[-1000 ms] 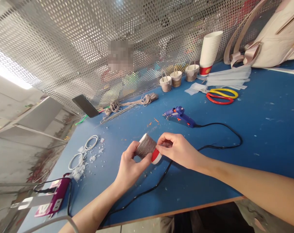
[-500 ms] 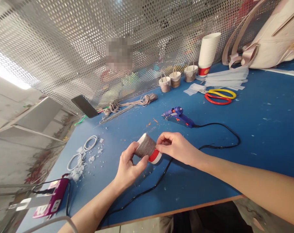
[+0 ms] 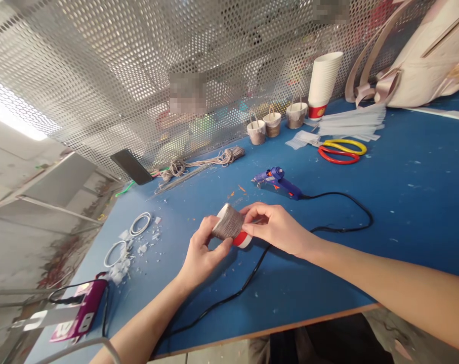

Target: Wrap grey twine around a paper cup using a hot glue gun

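A paper cup, wound with grey-brown cord over much of its side, lies tilted between my two hands above the table. Its bare lower end shows a red band and a white edge. My left hand grips the cup around its open end, with the thumb on the near side. My right hand is closed at the other end, thumb and fingertips pressed against the cord's edge near the red band. Whether a loose cord end sits under those fingertips is hidden. Beyond my right hand a blue glue gun lies on its side.
Yellow-and-red-handled scissors lie by translucent strips. Behind them stand stacked paper cups and small wrapped cups. Cord bundles, a phone, white rings and a purple power strip are leftward. A black cable crosses the table.
The cup has turned and risen slightly in my hands. My right fingers reach further around its far side, and the thumb covers more of the cord near the red band.
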A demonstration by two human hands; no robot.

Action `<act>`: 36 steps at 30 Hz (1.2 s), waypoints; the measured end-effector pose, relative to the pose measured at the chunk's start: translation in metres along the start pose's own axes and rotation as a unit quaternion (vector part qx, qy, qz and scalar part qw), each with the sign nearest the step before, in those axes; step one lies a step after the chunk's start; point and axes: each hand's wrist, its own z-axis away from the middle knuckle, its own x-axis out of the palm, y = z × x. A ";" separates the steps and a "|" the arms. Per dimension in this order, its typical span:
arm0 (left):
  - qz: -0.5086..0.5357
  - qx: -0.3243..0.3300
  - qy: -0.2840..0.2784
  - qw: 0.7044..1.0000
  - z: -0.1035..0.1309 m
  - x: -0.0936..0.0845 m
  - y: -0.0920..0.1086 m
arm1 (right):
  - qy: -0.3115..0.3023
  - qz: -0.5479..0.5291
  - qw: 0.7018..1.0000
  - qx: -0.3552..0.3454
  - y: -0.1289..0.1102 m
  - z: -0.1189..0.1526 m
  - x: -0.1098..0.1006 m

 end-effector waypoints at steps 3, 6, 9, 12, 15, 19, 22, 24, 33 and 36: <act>-0.028 0.004 0.013 1.000 0.003 0.004 0.002 | 0.033 0.066 0.995 -0.071 0.001 0.003 0.001; -0.012 0.001 0.039 0.999 0.007 0.010 0.003 | 0.056 0.123 0.980 -0.147 0.007 0.007 0.006; -0.003 -0.012 0.038 0.999 0.010 0.013 0.006 | 0.057 0.162 0.967 -0.187 0.011 0.010 0.010; -0.003 -0.020 0.035 0.999 0.009 0.013 0.008 | 0.045 0.170 0.969 -0.176 0.011 0.010 0.010; -0.004 -0.031 0.045 0.999 0.008 0.013 0.010 | 0.031 0.173 0.971 -0.162 0.010 0.010 0.009; -0.005 -0.046 0.053 0.998 0.008 0.013 0.008 | 0.018 0.167 0.974 -0.151 0.010 0.009 0.007; 0.001 -0.044 0.058 0.997 0.008 0.013 0.005 | 0.017 0.159 0.976 -0.147 0.011 0.009 0.007; 0.006 -0.039 0.063 0.997 0.009 0.013 0.005 | 0.019 0.157 0.976 -0.149 0.011 0.010 0.007; 0.015 -0.016 0.072 0.997 0.008 0.013 0.003 | 0.058 0.219 0.940 -0.255 0.010 0.014 0.008; 0.015 -0.014 0.067 0.998 0.008 0.013 0.002 | 0.071 0.274 0.910 -0.301 0.008 0.018 0.009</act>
